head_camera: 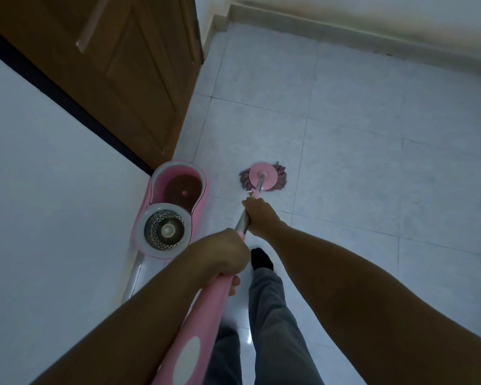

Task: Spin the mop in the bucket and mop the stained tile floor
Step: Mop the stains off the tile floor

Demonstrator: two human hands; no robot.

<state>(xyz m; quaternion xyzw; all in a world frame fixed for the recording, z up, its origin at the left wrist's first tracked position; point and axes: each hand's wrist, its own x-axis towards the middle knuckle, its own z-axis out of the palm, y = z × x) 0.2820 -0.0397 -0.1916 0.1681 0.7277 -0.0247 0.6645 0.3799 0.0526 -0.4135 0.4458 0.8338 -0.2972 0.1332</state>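
The pink round mop head (pixel 263 176) with purple strands lies flat on the pale tile floor (pixel 358 151), right of the bucket. Its metal pole (pixel 242 221) runs back toward me into a pink handle (pixel 203 323). My right hand (pixel 258 216) grips the pole lower down, near the pink collar. My left hand (pixel 220 255) grips the top of the pink handle. The pink spin bucket (pixel 175 209) stands against the left wall, with dark water in the far half and a steel spinner basket in the near half.
A brown wooden door (pixel 117 73) stands behind the bucket. A white wall (pixel 47 190) runs along the left. A beige skirting (pixel 345 29) lines the far wall. My legs in grey trousers and a dark sock (pixel 261 259) stand below the hands.
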